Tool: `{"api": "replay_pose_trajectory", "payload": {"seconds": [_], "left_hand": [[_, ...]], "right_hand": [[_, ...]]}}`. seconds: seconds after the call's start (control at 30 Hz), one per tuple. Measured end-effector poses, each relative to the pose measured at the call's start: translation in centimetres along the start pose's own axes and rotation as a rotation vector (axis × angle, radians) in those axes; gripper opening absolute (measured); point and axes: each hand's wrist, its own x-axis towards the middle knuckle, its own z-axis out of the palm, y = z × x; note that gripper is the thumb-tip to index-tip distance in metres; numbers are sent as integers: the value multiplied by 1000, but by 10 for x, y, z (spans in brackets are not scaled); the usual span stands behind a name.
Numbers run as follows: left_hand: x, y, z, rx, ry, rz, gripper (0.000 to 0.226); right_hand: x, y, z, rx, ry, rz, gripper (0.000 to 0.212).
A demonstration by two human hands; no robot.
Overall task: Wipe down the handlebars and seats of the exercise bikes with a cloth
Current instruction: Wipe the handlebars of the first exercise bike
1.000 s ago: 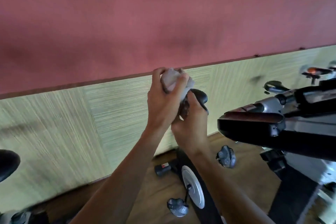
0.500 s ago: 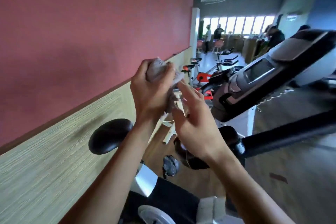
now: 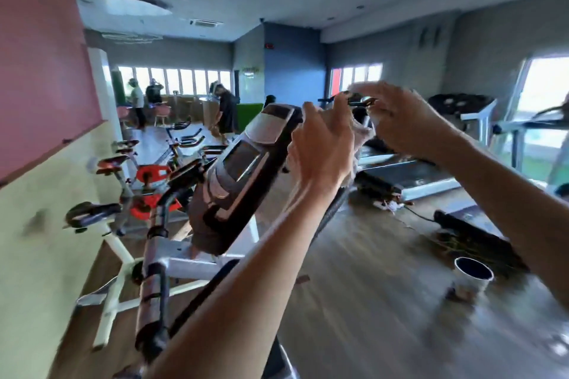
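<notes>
I am raising both arms in front of me beside the bike console. My left hand is curling around a pale cloth, back of the hand toward me. My right hand is pinching a small dark part at the handlebar, blurred, just above the cloth.

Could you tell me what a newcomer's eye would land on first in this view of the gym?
First, the two raised hands at centre: the left hand and right hand work a pale cloth between them. Just left of them juts the bike's tilted black and grey console. Further left, along the red and tan wall, stands a row of orange-framed exercise bikes.
</notes>
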Motion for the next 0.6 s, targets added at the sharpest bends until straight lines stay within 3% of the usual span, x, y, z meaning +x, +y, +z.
{"api": "replay_pose_trajectory", "payload": {"seconds": [0.07,0.2,0.27,0.37,0.43,0.6], "left_hand": [[10,-10,26,36,14,32,41],[8,-37,42,8,5,259,18],[-11,-40,41,49,-11,242,33],[-42,-40,39,220,-40,332,61],[-40,-40,46,329,-10,381,66],[6,-16,65,281,31,371,75]], "right_hand": [[12,11,-3,-146,-104,4,58],[24,25,-10,-251,-274,-39,59],[25,24,-13,-323,-316,-13,69],[22,15,-17,-312,-332,-22,69],[21,16,-20,-268,-327,2,69],[19,34,-17,-192,-302,-10,51]]}}
